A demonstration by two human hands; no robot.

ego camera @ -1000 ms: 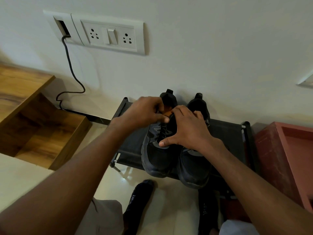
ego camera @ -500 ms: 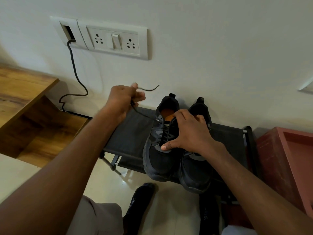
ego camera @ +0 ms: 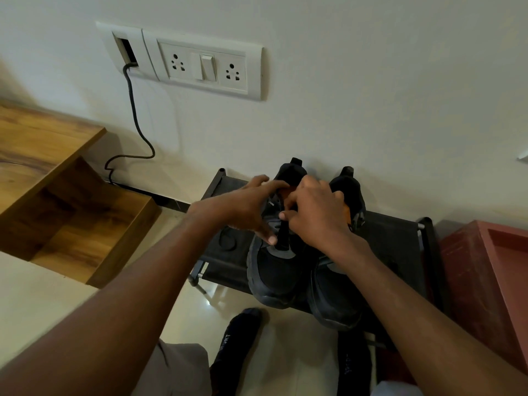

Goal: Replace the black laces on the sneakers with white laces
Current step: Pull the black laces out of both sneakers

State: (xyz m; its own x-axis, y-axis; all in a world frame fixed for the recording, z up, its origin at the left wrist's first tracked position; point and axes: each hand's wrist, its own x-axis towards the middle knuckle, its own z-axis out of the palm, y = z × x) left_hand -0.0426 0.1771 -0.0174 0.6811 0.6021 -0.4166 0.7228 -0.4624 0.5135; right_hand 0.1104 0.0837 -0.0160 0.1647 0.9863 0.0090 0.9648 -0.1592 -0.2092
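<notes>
Two black sneakers stand side by side on a black fabric shoe rack [ego camera: 395, 241], toes toward me. Both my hands are over the left sneaker [ego camera: 273, 271]. My left hand [ego camera: 243, 210] lies on its left side, fingers stretched toward the collar and thumb pressing near the lowest eyelets. My right hand [ego camera: 315, 214] has its fingers curled at the lacing and pinches the black lace [ego camera: 283, 238], which runs down the middle of the shoe. My right wrist partly covers the right sneaker [ego camera: 334, 298]. No white laces are in view.
A wooden shelf unit [ego camera: 71, 221] stands at the left and a red crate [ego camera: 485, 270] at the right of the rack. A switch board [ego camera: 205, 67] with a hanging cable [ego camera: 134, 115] is on the wall. My feet in black socks [ego camera: 237, 338] rest on the tiled floor.
My left hand, which had pulled a lace end up and to the left, has come back onto the left sneaker. My right hand shifted from holding the shoe's side to the lacing.
</notes>
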